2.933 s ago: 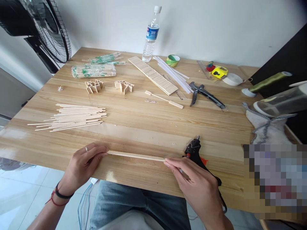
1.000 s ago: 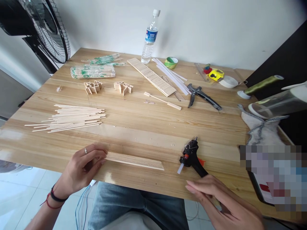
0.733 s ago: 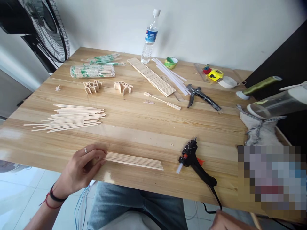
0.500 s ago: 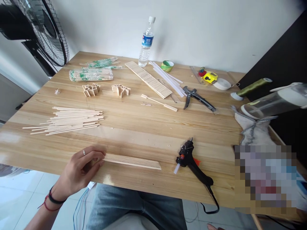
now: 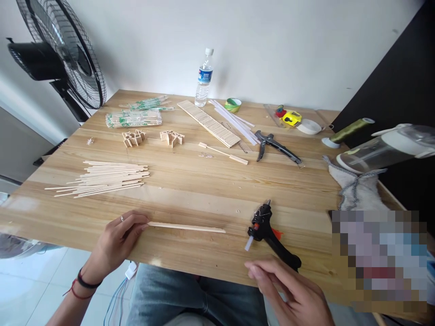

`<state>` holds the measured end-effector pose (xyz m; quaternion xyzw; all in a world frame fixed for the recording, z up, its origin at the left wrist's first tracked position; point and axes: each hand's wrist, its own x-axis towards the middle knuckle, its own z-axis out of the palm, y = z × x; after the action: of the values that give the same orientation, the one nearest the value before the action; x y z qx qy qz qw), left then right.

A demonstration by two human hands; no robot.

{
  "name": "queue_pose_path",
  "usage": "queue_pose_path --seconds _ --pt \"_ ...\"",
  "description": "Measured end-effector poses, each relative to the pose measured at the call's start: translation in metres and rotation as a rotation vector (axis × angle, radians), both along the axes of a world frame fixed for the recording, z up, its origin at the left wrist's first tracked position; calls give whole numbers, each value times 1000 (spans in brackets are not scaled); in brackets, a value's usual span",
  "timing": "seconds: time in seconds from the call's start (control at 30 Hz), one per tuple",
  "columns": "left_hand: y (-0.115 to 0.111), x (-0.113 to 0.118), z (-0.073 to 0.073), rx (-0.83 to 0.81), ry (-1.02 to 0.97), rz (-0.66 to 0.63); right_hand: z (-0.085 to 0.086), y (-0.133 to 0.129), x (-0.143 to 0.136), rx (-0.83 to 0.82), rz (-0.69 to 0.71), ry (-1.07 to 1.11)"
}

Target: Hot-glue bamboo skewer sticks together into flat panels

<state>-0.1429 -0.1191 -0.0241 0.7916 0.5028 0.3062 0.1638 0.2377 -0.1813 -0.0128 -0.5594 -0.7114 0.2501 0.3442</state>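
Note:
Near the front edge of the table, my left hand (image 5: 123, 237) pinches the left end of a flat strip of thin wooden sticks (image 5: 186, 227). The strip is turned nearly on edge, so it looks narrow. My right hand (image 5: 288, 287) is at the lower right, thumb and index fingertips brought together, with nothing visible between them. Just beyond it lies a black glue gun (image 5: 263, 226) with a clear glue stick in its back, its nozzle pointing away. Loose wooden sticks (image 5: 108, 177) lie in a pile beyond my left hand.
Small zigzag wooden pieces (image 5: 172, 137), a slatted wooden panel (image 5: 209, 123) and a stick with wider ends (image 5: 222, 153) lie farther back. Behind are bagged sticks (image 5: 134, 119), a water bottle (image 5: 203, 81) and a grey hand tool (image 5: 277, 147). A fan (image 5: 68, 59) stands left; a clear jug (image 5: 380, 147) lies right.
My right hand has come in from the bottom edge to beside the glue gun. The strip in my left hand has turned from showing its flat face to nearly edge-on. The view has tilted up slightly.

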Motion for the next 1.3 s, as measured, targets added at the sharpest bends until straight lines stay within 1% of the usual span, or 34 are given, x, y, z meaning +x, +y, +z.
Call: queue_pose_path --seconds 0.1,0.2,0.27,0.33,0.4,0.47,0.53,0.63,0.73,0.8,0.83,0.9,1.0,1.1,1.2,1.3 --pt "0 0 1 -26 3 43 4 27 -28 101 -7 14" --pt "1 0 2 -33 1 86 -2 50 -42 173 8 -58" --pt "1 0 3 -33 -3 100 -9 62 -45 227 38 -81" --pt "2 0 4 -35 -7 104 -13 69 -46 246 65 -90" --pt "2 0 3 -43 -5 111 -13 71 -45 235 70 -91" --pt "2 0 3 -61 1 122 -8 68 -42 224 51 -87" --pt "2 -1 3 -77 4 139 -2 62 -34 223 2 -97" --pt "2 -1 5 -84 -2 176 0 52 -11 229 -143 -174" --pt "2 0 6 -87 -25 204 -12 42 19 207 -326 -252" --pt "2 -1 6 -91 -44 217 -24 36 36 159 -394 -271" --pt "2 -1 6 -95 -53 224 -31 33 44 138 -409 -270" --pt "2 -2 5 -117 -68 238 -41 27 53 52 -388 -269" --pt "2 -3 3 -175 -107 257 -51 21 60 -8 -401 -284" --pt "1 -3 0 -223 -163 278 -54 25 65 -13 -432 -293" --pt "-2 1 0 -251 -211 277 -55 34 77 11 -489 -303" --pt "-5 10 3 -267 -248 253 -51 40 87 38 -505 -314"
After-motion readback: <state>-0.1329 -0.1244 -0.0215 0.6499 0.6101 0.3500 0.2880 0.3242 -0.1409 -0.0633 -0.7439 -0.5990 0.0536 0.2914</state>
